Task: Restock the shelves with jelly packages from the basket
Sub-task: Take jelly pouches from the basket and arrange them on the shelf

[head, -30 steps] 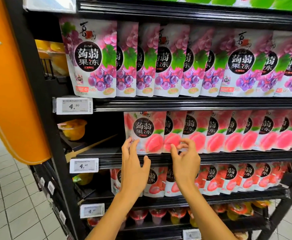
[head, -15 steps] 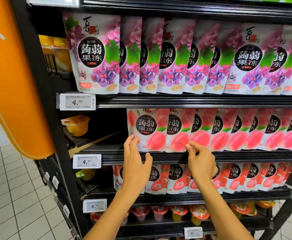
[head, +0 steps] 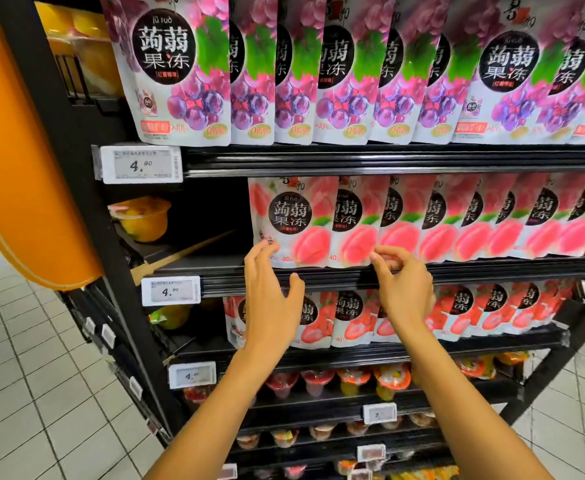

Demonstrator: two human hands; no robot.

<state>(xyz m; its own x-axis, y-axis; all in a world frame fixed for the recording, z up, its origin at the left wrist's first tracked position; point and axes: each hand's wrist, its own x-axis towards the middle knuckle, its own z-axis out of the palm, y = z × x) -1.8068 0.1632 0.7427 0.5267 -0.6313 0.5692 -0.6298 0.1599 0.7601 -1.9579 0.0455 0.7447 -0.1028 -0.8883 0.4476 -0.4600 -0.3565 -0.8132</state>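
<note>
The top edge crops the grape packages point(head: 180, 71). The left hand point(head: 272, 306) hides some strawberry packages point(head: 349, 320). Whether the right hand point(head: 405, 292) pinches anything is unclear.

I'm looking at a shop aisle: black shelves point(head: 388, 161) stacked with rows of identical jelly packages point(head: 298, 220), electronic price tags point(head: 141, 164) reading 4.90 clipped along the edges, white tiled floor point(head: 24, 393) below.

Glossy plastic-film jelly pouches point(head: 292, 221), matt black shelf rails point(head: 388, 161), glossy orange pillar cover point(head: 14, 150), smooth pale tiled floor point(head: 34, 393).
</note>
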